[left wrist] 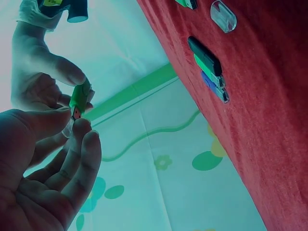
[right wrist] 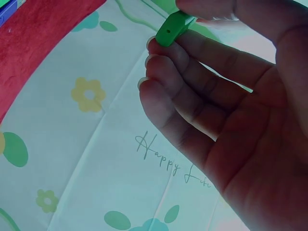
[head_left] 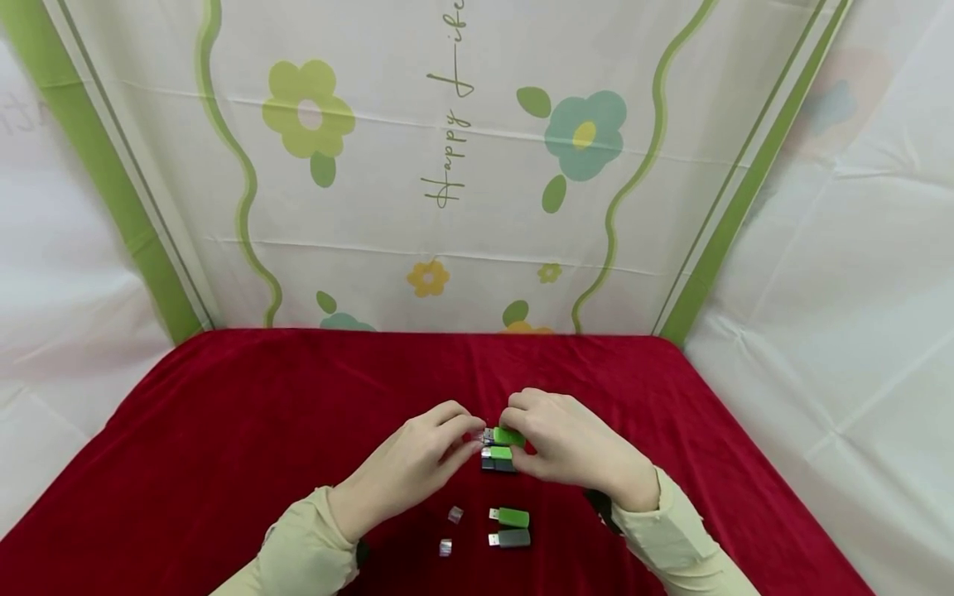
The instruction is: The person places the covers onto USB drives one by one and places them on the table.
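Note:
My right hand [head_left: 555, 434] pinches a green USB stick [head_left: 510, 436] between thumb and fingers, its metal plug pointing left. Facing it, my left hand [head_left: 417, 455] pinches a small clear cap [left wrist: 68, 129] at the plug's end; whether the cap is on the plug I cannot tell. Just below the hands lie a capped black USB stick [left wrist: 206, 57], a green one [head_left: 501, 453] and a blue one [left wrist: 209, 81], side by side. Closer to me are an uncapped green USB stick [head_left: 513, 517] and an uncapped grey one [head_left: 514, 539].
Two loose clear caps, one upper [head_left: 455, 515] and one lower [head_left: 445, 547], lie left of the uncapped sticks. A red cloth [head_left: 298, 414] covers the table. Behind it hangs a white curtain [head_left: 387, 190] with printed flowers, and white sheets flank both sides.

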`<state>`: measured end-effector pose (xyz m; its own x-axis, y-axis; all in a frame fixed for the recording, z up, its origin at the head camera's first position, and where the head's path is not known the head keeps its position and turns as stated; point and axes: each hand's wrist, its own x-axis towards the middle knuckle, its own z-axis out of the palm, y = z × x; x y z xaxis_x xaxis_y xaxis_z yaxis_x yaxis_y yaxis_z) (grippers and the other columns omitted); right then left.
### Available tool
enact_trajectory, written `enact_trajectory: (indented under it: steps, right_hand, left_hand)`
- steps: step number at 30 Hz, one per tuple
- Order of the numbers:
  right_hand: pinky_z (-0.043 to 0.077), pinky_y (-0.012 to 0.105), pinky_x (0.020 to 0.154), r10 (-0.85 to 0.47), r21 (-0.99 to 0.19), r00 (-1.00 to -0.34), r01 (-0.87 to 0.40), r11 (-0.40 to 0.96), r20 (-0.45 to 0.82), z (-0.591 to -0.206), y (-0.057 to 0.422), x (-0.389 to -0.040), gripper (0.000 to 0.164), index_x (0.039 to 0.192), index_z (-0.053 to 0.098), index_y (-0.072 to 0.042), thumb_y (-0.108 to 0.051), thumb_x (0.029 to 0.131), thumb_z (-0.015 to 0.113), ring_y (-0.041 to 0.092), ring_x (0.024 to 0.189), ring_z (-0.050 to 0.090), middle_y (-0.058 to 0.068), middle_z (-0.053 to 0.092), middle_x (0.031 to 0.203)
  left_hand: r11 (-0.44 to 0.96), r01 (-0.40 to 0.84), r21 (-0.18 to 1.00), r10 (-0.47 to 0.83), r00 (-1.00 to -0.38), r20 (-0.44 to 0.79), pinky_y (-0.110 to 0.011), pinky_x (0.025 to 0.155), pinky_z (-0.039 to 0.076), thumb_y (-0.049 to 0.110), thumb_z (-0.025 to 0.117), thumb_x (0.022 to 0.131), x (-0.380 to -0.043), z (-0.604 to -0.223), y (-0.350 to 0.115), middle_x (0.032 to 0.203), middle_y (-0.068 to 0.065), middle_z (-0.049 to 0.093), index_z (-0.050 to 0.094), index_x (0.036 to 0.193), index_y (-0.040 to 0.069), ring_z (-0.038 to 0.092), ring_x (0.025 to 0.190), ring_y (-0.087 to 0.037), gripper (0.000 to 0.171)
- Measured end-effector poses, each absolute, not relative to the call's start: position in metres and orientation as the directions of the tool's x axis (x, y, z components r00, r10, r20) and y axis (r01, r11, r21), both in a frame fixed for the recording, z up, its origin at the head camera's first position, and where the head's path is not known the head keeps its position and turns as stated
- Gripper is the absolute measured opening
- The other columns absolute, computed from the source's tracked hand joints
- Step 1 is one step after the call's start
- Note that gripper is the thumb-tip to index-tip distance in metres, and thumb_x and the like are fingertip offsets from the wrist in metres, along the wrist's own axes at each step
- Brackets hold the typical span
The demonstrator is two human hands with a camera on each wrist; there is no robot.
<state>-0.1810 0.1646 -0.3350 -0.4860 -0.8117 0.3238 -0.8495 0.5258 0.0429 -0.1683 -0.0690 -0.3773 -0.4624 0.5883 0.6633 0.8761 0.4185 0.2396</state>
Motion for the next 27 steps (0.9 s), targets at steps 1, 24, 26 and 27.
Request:
enact_trajectory:
  steps: [1, 24, 26, 27]
  right_hand:
    - [0.038, 0.015, 0.054, -0.812, 0.042, -0.486, -0.85, 0.526, 0.323, -0.335, 0.1644, -0.181, 0.015, 0.078, 0.062, -0.014, -0.007, 0.072, 0.074, 0.006, 0.066, 0.042, -0.008, 0.049, 0.075]
    - [0.036, 0.013, 0.054, -0.819, 0.041, -0.467, -0.86, 0.508, 0.333, -0.3383, 0.1602, -0.178, 0.015, 0.08, 0.063, -0.014, -0.005, 0.071, 0.072, 0.005, 0.066, 0.041, -0.008, 0.05, 0.075]
    - [0.037, 0.013, 0.055, -0.819, 0.039, -0.47, -0.86, 0.509, 0.328, -0.3385, 0.1604, -0.1779, 0.015, 0.08, 0.063, -0.014, -0.005, 0.072, 0.073, 0.005, 0.066, 0.041, -0.008, 0.051, 0.076]
    - [0.037, 0.013, 0.055, -0.819, 0.036, -0.472, -0.86, 0.51, 0.325, -0.3387, 0.1606, -0.178, 0.015, 0.081, 0.064, -0.013, -0.005, 0.072, 0.073, 0.005, 0.066, 0.041, -0.007, 0.051, 0.076]
  left_hand:
    - [0.42, 0.876, 0.237, 0.588, -0.462, 0.664, -0.01, 0.068, 0.046, 0.005, 0.077, 0.085, -0.1684, -0.3775, -0.0688, 0.098, 0.001, 0.06, 0.068, 0.104, 0.006, 0.056, 0.076, -0.006, 0.021]
    - [0.428, 0.87, 0.245, 0.607, -0.477, 0.635, -0.009, 0.067, 0.044, 0.007, 0.077, 0.086, -0.1691, -0.3818, -0.0701, 0.097, 0.001, 0.061, 0.068, 0.104, 0.006, 0.053, 0.074, -0.005, 0.019]
    - [0.426, 0.87, 0.246, 0.608, -0.477, 0.635, -0.009, 0.067, 0.044, 0.007, 0.077, 0.086, -0.169, -0.3819, -0.0701, 0.097, 0.001, 0.061, 0.068, 0.104, 0.006, 0.054, 0.074, -0.005, 0.02]
    - [0.425, 0.871, 0.246, 0.608, -0.476, 0.635, -0.009, 0.066, 0.044, 0.007, 0.077, 0.086, -0.169, -0.382, -0.0701, 0.097, 0.0, 0.061, 0.068, 0.104, 0.006, 0.053, 0.073, -0.005, 0.02]
